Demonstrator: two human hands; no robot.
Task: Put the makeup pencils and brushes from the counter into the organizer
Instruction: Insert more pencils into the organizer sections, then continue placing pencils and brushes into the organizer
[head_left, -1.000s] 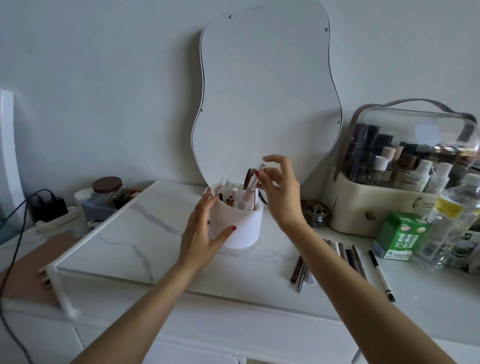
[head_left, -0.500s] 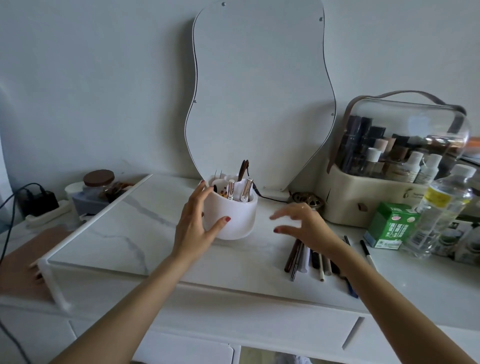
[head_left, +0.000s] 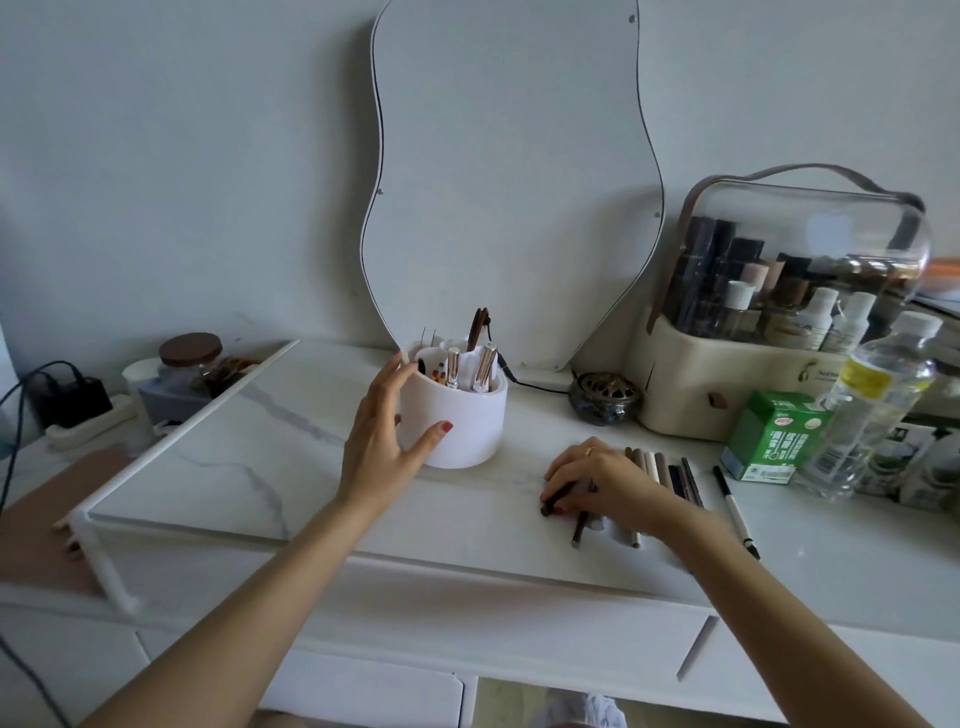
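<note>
A round white organizer (head_left: 462, 426) stands on the marble counter (head_left: 249, 447) and holds several brushes and tubes (head_left: 470, 364). My left hand (head_left: 387, 436) cups its left side, thumb against the front wall. To the right, a row of makeup pencils (head_left: 670, 473) lies on the counter. My right hand (head_left: 605, 480) rests palm down over the left end of that row, fingers curled on a dark brown pencil (head_left: 558, 498). A black-tipped white pen (head_left: 735, 512) lies apart, further right.
A wavy mirror (head_left: 511, 171) leans on the wall behind the organizer. A cream cosmetics case (head_left: 727, 395) with a clear lid, a small brass bowl (head_left: 602, 397), a green carton (head_left: 774, 436) and a water bottle (head_left: 872, 405) crowd the right. A jar (head_left: 189, 364) and charger sit left.
My right hand let go of the tube in the organizer, moved down right to the pencils and closed on a dark one. My left hand stayed on the organizer.
</note>
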